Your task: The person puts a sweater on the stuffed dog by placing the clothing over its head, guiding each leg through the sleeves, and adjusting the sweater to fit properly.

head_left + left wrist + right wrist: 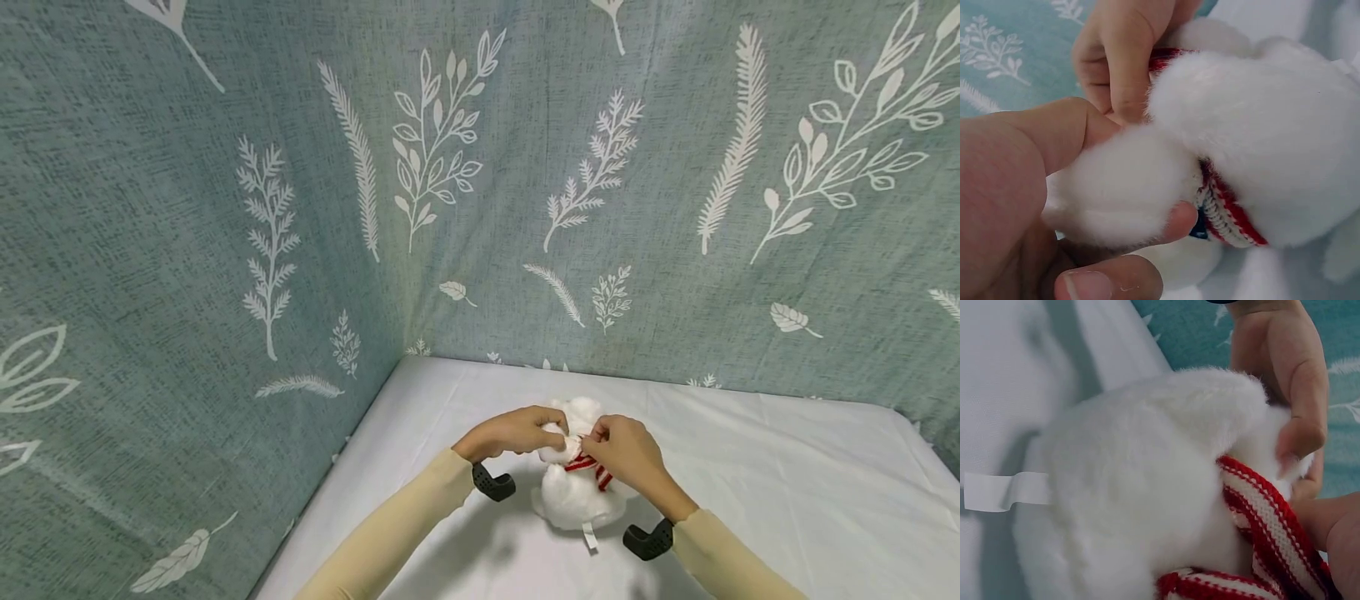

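A white furry plush toy point(581, 500) lies on the white-covered table, with a red-and-white striped knitted scarf point(1272, 519) around its neck. My left hand point(517, 433) grips a rounded white part at the toy's head end, thumb and fingers on either side of it in the left wrist view. At the neck, my right hand point(630, 454) pinches the scarf with curled fingers; its exact fingertip contact is partly hidden. A dark blue patch point(1199, 226) shows beside the scarf. From the toy's rear end sticks out a white fabric tag point(1007, 491).
White cloth point(750, 467) covers the table. Green-grey curtains point(510, 275) with white leaf prints hang along the back and left side. A black wrist mount point(493, 483) sits at the left wrist, another black mount point(648, 540) at the right.
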A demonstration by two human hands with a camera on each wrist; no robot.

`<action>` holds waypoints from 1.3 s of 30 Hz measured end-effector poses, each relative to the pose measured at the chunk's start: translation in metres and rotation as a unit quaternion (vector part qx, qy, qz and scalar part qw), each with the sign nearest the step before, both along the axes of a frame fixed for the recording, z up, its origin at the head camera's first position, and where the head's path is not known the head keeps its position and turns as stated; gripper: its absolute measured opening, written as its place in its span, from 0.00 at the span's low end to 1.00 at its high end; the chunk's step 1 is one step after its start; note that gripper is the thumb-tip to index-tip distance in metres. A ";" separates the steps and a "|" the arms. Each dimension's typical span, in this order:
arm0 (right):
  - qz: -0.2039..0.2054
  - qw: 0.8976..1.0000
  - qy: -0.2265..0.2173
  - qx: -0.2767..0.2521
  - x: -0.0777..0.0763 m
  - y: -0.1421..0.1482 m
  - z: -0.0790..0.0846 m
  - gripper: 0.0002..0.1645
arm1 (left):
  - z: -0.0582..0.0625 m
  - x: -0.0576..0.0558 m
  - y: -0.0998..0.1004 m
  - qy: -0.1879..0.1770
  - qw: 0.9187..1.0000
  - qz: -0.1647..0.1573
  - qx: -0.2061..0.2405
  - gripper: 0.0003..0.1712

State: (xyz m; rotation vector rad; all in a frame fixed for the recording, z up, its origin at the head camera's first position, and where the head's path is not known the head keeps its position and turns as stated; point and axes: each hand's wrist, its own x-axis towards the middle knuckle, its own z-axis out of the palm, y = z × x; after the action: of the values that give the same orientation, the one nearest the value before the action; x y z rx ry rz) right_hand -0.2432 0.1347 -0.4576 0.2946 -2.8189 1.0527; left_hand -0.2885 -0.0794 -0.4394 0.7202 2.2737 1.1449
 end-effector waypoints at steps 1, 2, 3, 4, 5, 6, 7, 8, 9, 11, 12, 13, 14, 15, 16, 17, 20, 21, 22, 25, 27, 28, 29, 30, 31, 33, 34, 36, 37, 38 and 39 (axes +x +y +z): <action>0.001 1.000 -0.003 0.001 -0.001 0.000 0.000 0.08 | 0.000 0.000 -0.001 -0.005 1.000 0.006 0.000 0.03; 0.005 1.000 -0.005 -0.002 -0.001 0.000 0.000 0.09 | 0.000 0.000 -0.001 -0.010 1.000 0.016 -0.002 0.05; 0.012 1.000 -0.006 -0.006 -0.001 0.000 0.000 0.09 | 0.000 0.001 -0.002 -0.013 1.000 0.027 -0.005 0.07; 0.019 1.000 -0.007 -0.010 -0.001 0.001 0.001 0.10 | 0.001 0.001 -0.002 -0.018 0.999 0.039 -0.009 0.09; 0.026 0.999 -0.011 -0.018 -0.001 0.002 0.002 0.11 | 0.001 0.001 -0.003 -0.022 0.998 0.050 -0.013 0.10; 0.031 0.999 -0.013 -0.027 -0.001 0.004 0.002 0.12 | 0.002 0.001 -0.004 -0.021 0.998 0.059 -0.019 0.11; 0.033 0.999 -0.017 -0.036 0.000 0.007 0.003 0.12 | 0.002 0.001 -0.005 -0.019 0.997 0.067 -0.025 0.13; 0.030 0.998 -0.023 -0.046 0.000 0.011 0.003 0.13 | 0.003 0.001 -0.006 -0.018 0.997 0.072 -0.031 0.14; 0.025 0.998 -0.032 -0.054 0.001 0.015 0.004 0.15 | 0.004 0.001 -0.007 -0.016 0.996 0.076 -0.036 0.16; 0.007 0.996 -0.061 -0.070 0.002 0.025 0.002 0.20 | 0.005 0.001 -0.008 -0.014 0.996 0.077 -0.044 0.22; -0.002 0.994 -0.079 -0.077 0.002 0.031 0.001 0.22 | 0.005 0.000 -0.008 -0.012 0.996 0.078 -0.049 0.25; -0.008 0.991 -0.101 -0.085 0.002 0.036 -0.002 0.25 | 0.005 0.000 -0.009 -0.012 0.995 0.079 -0.051 0.28; -0.012 0.987 -0.126 -0.096 0.002 0.042 -0.006 0.26 | 0.004 -0.001 -0.009 -0.012 0.995 0.080 -0.053 0.30; -0.009 0.982 -0.155 -0.109 0.002 0.046 -0.010 0.28 | 0.004 -0.001 -0.010 -0.011 0.995 0.083 -0.057 0.31; -0.005 0.976 -0.181 -0.117 0.002 0.050 -0.013 0.29 | 0.003 -0.001 -0.010 -0.012 0.994 0.087 -0.061 0.32; -0.004 0.969 -0.212 -0.128 0.003 0.053 -0.016 0.30 | 0.003 -0.001 -0.010 -0.013 0.994 0.089 -0.065 0.33; 0.002 0.946 -0.282 -0.161 0.004 0.055 -0.023 0.35 | 0.001 -0.003 -0.009 -0.013 0.992 0.095 -0.078 0.34; 0.003 0.939 -0.299 -0.171 0.004 0.055 -0.024 0.36 | 0.000 -0.004 -0.008 -0.014 0.992 0.094 -0.081 0.34; 0.003 0.933 -0.311 -0.179 0.004 0.054 -0.024 0.36 | 0.000 -0.005 -0.008 -0.014 0.992 0.092 -0.083 0.34; 0.013 0.916 -0.335 -0.219 0.003 0.052 -0.027 0.35 | -0.004 -0.009 -0.008 -0.016 0.993 0.082 -0.085 0.34; 0.025 0.906 -0.346 -0.244 0.001 0.051 -0.030 0.33 | -0.005 -0.010 -0.009 -0.019 0.994 0.076 -0.082 0.34; 0.032 0.900 -0.350 -0.257 0.001 0.051 -0.031 0.32 | -0.005 -0.010 -0.010 -0.019 0.994 0.072 -0.078 0.34; 0.040 0.895 -0.353 -0.269 0.000 0.050 -0.031 0.31 | -0.005 -0.010 -0.010 -0.020 0.995 0.068 -0.071 0.32; 0.045 0.891 -0.355 -0.281 0.000 0.050 -0.032 0.30 | -0.005 -0.010 -0.010 -0.021 0.996 0.065 -0.063 0.32; 0.050 0.887 -0.355 -0.292 0.000 0.050 -0.032 0.29 | -0.006 -0.009 -0.010 -0.024 0.997 0.061 -0.052 0.30; 0.057 0.879 -0.355 -0.313 -0.001 0.049 -0.032 0.27 | -0.006 -0.008 -0.009 -0.030 0.998 0.056 -0.028 0.24; 0.063 0.876 -0.354 -0.322 -0.001 0.049 -0.031 0.26 | -0.006 -0.008 -0.009 -0.033 0.998 0.053 -0.018 0.20; 0.072 0.872 -0.351 -0.334 -0.002 0.049 -0.029 0.23 | -0.005 -0.007 -0.009 -0.039 0.998 0.054 -0.002 0.14; 0.078 0.872 -0.347 -0.338 -0.002 0.049 -0.028 0.22 | -0.005 -0.006 -0.009 -0.039 0.998 0.053 0.004 0.11; 0.083 0.871 -0.343 -0.342 -0.002 0.049 -0.026 0.21 | -0.004 -0.006 -0.009 -0.037 0.998 0.053 0.010 0.09; 0.091 0.873 -0.336 -0.342 -0.003 0.050 -0.024 0.20 | -0.003 -0.005 -0.009 -0.035 0.998 0.055 0.016 0.10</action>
State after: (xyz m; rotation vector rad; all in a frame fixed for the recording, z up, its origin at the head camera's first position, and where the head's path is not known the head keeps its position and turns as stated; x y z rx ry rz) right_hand -0.2457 0.1844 -0.4821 0.1255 -2.6749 2.5049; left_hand -0.2940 -0.0884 -0.4425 0.5643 2.2655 1.2386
